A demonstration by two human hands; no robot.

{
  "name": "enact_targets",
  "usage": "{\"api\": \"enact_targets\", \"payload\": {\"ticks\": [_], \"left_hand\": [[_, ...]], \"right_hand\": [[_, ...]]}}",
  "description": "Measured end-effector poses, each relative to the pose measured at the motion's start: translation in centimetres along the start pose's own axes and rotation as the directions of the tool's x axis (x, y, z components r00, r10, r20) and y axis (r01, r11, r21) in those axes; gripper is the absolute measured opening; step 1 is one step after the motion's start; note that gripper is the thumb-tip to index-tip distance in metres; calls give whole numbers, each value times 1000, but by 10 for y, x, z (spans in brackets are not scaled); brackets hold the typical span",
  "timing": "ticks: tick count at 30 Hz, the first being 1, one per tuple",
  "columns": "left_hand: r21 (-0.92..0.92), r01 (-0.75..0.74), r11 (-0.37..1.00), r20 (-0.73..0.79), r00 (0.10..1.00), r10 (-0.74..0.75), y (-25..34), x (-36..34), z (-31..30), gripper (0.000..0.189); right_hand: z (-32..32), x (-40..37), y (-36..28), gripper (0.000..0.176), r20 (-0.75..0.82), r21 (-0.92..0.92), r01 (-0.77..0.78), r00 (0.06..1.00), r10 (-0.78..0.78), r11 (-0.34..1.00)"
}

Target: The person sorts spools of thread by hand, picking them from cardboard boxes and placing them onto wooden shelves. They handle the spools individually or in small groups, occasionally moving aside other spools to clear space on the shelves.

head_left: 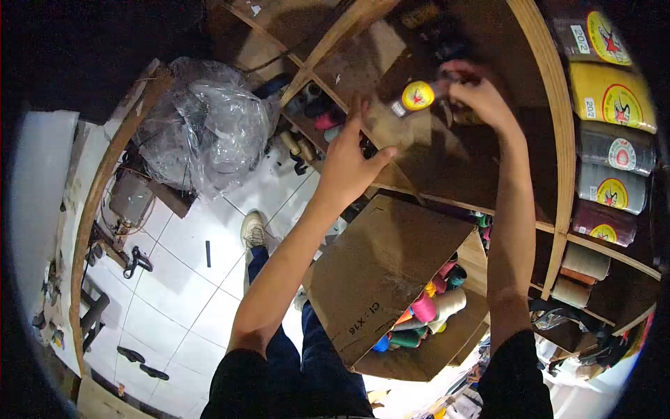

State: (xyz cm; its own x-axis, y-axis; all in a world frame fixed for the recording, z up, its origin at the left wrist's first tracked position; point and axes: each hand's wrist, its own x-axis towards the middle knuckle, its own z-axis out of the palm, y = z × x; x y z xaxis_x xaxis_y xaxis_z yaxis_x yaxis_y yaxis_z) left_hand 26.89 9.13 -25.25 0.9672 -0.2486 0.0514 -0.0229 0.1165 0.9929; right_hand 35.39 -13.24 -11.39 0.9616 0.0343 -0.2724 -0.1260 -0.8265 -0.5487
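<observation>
My right hand (480, 98), partly blurred, reaches into the wooden shelf compartment with its fingers curled at the end of a wrapped thread spool (417, 96) that bears a round yellow label. To the left, my left hand (354, 162) is open, fingers stretched up and thumb out, beside the shelf's front edge and close to the spool. Below both hands a cardboard box (391, 272) stands tilted in front of the shelf, and cones of thread (423, 307) in pink, cream, green and blue show through its opening.
Wrapped thread packs (614, 103) with round labels line the right compartment, with more spools (585, 269) below. A clear plastic bag (216, 133) bulges at the left by a wooden edge (87, 230). Slippers (142, 362) and a dark strip (208, 253) lie on the tiled floor (181, 293).
</observation>
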Motion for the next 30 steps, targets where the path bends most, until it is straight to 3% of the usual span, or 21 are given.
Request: {"api": "enact_targets", "payload": {"ticks": [3,5,8,12,23,25,27,29,30], "left_hand": [[-68,21,997,-21,1000,-22,-7,-8,3,89],[-84,6,996,-9,1000,-7,-12,-16,3,89],[-57,-5,998,23,1000,6,-21,-28,-3,89],[-19,102,995,39,994,-101,-21,-45,-15,88],[-7,212,977,105,972,-210,-32,-75,-27,86],[-37,191,981,88,978,-187,-29,-75,-26,86],[-86,178,980,65,983,-172,-31,-79,-24,84],[-135,159,978,40,987,-155,-26,-84,-21,77],[-156,145,977,29,989,-142,-19,-86,-20,71]], "right_hand": [[-7,44,53,46,-115,-80,3,993,-12,997],[-16,59,31,47,-253,-491,-51,964,-86,869],[-11,66,28,46,-286,-531,76,921,-263,844],[-13,98,74,48,-339,-445,166,878,-337,880],[-51,129,133,49,-224,-681,7,950,-217,733],[-51,123,117,49,-248,-690,-33,949,-193,723],[-28,103,61,48,-332,-589,-205,943,-3,782],[-5,78,42,41,-466,-602,44,791,-396,797],[3,65,35,38,-483,-571,59,782,-393,819]]}}
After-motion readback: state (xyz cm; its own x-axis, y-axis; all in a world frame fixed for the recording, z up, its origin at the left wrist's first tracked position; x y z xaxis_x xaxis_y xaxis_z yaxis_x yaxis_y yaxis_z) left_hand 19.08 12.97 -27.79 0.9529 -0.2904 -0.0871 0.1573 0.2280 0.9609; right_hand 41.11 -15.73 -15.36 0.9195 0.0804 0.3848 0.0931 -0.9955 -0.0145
